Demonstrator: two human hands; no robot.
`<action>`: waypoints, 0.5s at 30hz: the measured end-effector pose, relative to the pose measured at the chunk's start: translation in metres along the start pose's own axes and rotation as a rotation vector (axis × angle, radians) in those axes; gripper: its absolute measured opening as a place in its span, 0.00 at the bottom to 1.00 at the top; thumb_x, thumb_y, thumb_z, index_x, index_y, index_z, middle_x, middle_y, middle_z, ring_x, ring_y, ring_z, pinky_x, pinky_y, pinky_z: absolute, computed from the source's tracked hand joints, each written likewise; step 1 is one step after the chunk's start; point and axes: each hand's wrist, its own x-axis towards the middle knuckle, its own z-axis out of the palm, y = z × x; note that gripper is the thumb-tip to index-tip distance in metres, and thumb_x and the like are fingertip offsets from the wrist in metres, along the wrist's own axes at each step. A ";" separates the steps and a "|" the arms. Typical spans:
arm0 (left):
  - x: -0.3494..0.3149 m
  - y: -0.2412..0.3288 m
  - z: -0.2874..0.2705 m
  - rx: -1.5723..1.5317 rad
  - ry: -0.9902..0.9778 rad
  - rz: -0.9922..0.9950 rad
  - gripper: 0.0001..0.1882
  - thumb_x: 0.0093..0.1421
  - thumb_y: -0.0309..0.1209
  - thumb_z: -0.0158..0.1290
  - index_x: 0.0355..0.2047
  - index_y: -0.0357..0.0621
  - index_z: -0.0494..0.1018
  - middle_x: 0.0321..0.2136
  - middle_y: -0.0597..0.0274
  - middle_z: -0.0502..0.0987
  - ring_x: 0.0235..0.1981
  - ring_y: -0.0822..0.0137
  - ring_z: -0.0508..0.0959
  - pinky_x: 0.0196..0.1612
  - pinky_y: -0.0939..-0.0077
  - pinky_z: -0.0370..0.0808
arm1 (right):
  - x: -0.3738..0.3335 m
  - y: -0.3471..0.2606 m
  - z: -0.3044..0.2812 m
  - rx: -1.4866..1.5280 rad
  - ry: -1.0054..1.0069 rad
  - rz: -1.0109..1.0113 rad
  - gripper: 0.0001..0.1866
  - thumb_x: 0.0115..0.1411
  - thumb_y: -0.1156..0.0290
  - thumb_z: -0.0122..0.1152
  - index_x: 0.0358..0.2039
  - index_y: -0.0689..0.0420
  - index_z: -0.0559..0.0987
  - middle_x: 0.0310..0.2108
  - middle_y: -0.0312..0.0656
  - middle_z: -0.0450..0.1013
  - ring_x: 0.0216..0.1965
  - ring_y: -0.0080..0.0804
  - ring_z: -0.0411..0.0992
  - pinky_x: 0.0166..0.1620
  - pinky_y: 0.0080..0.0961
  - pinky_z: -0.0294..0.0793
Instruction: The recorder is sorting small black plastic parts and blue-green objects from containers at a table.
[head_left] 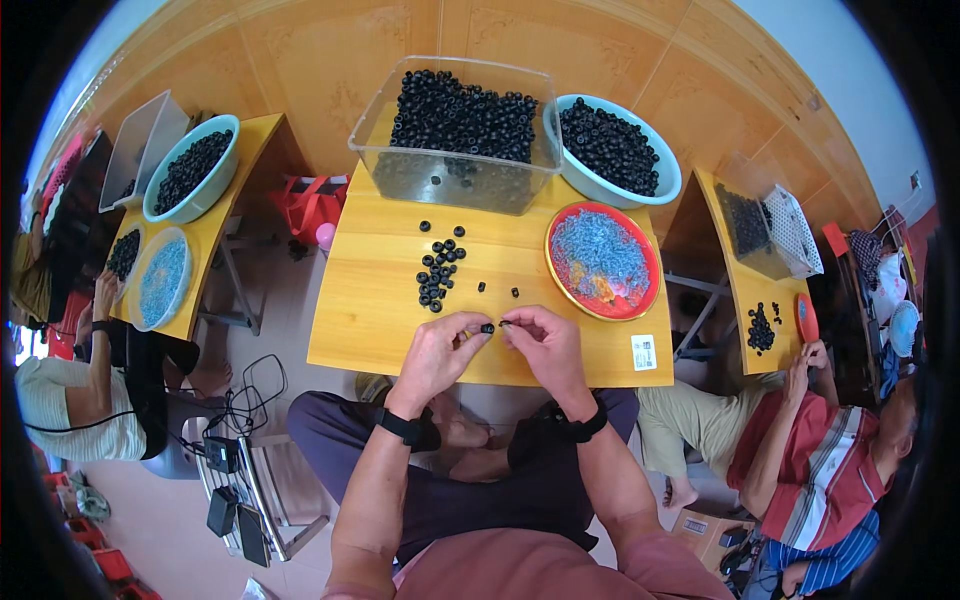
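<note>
Left hand [437, 352] pinches a round black piece [487, 328] between thumb and fingertips, above the near edge of the yellow counter [360, 335]; right hand [545, 346], just beside it, has thumb and forefinger closed on a small dark bit [504, 323], too small to identify; two lone black pieces [481, 287] lie just beyond the hands, a loose cluster [437, 272] farther off to the left; clear bin [440, 194] of the same at the back; red tray [653, 275] of bluish translucent bits [598, 245] to the right; step in hand, as I judge it: two-handed fingertip work on one piece; next move seems to call for steadying the piece at left while the right fingertips line up with it.
</note>
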 end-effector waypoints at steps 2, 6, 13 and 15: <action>0.000 -0.001 0.000 -0.008 -0.007 0.000 0.11 0.60 0.28 0.66 0.43 0.40 0.83 0.30 0.57 0.83 0.28 0.69 0.81 0.34 0.74 0.78 | -0.001 -0.003 0.002 -0.137 0.017 -0.100 0.08 0.61 0.80 0.66 0.42 0.64 0.84 0.34 0.41 0.83 0.34 0.25 0.82 0.40 0.22 0.80; 0.000 0.003 -0.002 -0.007 -0.020 0.015 0.11 0.60 0.27 0.65 0.43 0.39 0.83 0.31 0.57 0.83 0.28 0.68 0.81 0.34 0.75 0.77 | -0.003 -0.005 0.007 -0.322 0.082 -0.268 0.07 0.60 0.80 0.65 0.40 0.63 0.83 0.35 0.46 0.82 0.34 0.36 0.83 0.40 0.28 0.81; 0.001 -0.002 -0.001 0.014 -0.029 0.064 0.12 0.61 0.28 0.64 0.45 0.39 0.82 0.33 0.55 0.83 0.27 0.65 0.80 0.34 0.72 0.78 | -0.003 -0.008 0.007 -0.505 0.075 -0.535 0.07 0.59 0.81 0.66 0.39 0.61 0.83 0.35 0.47 0.81 0.36 0.46 0.81 0.39 0.35 0.81; 0.001 -0.001 -0.001 0.009 -0.014 0.042 0.12 0.60 0.27 0.66 0.44 0.39 0.83 0.31 0.58 0.83 0.29 0.69 0.81 0.36 0.75 0.78 | -0.004 -0.009 0.008 -0.512 0.067 -0.537 0.07 0.60 0.81 0.66 0.39 0.61 0.83 0.35 0.47 0.81 0.36 0.46 0.81 0.39 0.35 0.81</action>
